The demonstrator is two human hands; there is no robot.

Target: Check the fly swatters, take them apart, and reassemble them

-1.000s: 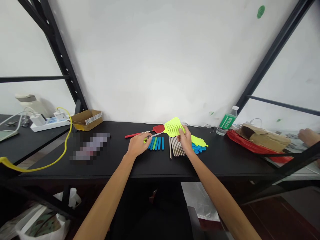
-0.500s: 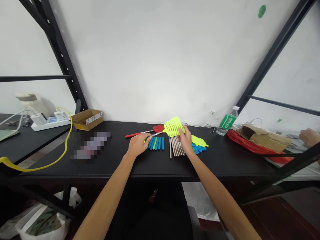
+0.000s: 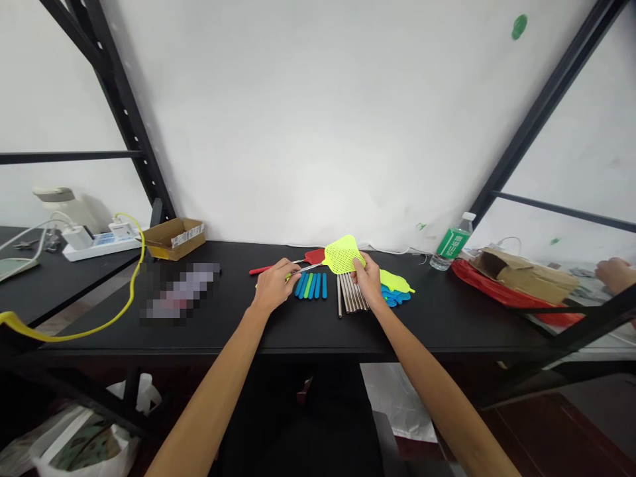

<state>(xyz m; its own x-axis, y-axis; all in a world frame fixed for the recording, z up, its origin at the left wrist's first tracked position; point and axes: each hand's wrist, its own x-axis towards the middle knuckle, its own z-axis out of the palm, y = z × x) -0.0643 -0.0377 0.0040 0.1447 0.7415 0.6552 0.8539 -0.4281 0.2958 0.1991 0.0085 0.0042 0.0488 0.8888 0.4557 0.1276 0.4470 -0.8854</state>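
The black tabletop [image 3: 238,328] carries a cardboard box [image 3: 171,250] at rear left and a water bottle [image 3: 451,243] at rear right. The yellow-green fly swatter [image 3: 342,256] spans the centre: left hand [image 3: 272,285] closed on its handle end, right hand [image 3: 368,278] pinching the head's edge. Left hand partly obstructs the red fly swatter [image 3: 315,256] behind. Loose swatter heads [image 3: 395,281] lie right; metal rods [image 3: 350,296] and blue and green grips [image 3: 317,286] lie between the hands.

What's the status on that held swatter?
Left hand and right hand gripping. Yellow-green swatter held between them, mesh toward right hand. Red swatter lies close behind; no obstruction apparent.
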